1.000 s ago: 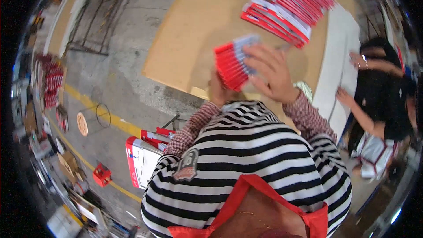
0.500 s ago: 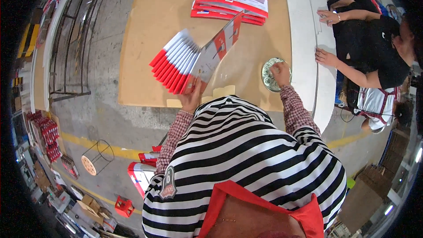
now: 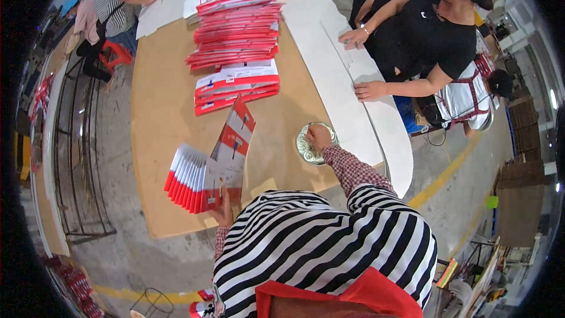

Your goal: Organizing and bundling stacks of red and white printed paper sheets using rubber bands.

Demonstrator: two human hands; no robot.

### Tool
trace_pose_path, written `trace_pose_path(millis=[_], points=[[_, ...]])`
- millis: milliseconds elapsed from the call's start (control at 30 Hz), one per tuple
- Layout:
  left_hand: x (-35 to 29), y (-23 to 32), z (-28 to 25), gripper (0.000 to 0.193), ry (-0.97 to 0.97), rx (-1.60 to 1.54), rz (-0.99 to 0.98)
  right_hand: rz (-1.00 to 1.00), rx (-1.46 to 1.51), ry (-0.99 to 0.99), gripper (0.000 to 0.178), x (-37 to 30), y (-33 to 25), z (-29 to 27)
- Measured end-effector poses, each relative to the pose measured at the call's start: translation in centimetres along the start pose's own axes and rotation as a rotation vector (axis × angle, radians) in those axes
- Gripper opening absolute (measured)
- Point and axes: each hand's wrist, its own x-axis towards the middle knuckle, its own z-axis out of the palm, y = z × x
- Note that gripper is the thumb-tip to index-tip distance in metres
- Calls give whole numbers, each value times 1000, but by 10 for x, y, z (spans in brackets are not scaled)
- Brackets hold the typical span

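At the table's near edge my left hand (image 3: 224, 207) grips the lower edge of a fanned bundle of red-and-white printed folded cards (image 3: 187, 181). One larger printed panel (image 3: 235, 135) of the bundle stands up at a slant, pointing away from me. My right hand (image 3: 319, 136) reaches into a round shallow dish (image 3: 303, 154) filled with pale rings or loops. Its fingers are curled together over the contents, and their tips are hidden, so what they pinch cannot be made out.
Stacks of red-and-white printed cards (image 3: 235, 38) lie farther up the brown tabletop (image 3: 282, 171). White sheets (image 3: 329, 53) run along the right side, where a person in black (image 3: 406, 41) rests both hands. Another person in stripes (image 3: 115, 3) works at the far left, near a red stool (image 3: 116, 54).
The whole view has shifted, bringing more of the far table and a second person into sight. My left hand keeps hold of the cards; my right hand stays in the dish, fingers more curled.
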Motion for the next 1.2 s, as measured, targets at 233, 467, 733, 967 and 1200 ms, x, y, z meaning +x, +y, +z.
trace_pose_path(millis=[233,467,733,967,1200], points=[[13,-63,-24,59,-134,-320,-44,-9,-47,-16,16,14,-35,-46],[13,-50,-13,64,-147,-325,89,-1,-33,-64,15,12,-22,-39],[11,-22,-25,55,-211,378,108,-466,669,-920,10,-56,-144,-36],[8,-3,-3,19,-128,316,46,126,1411,-1064,15,-73,-183,-66],[2,4,1,21,-73,61,157,331,1853,-1036,19,-42,-184,-87]])
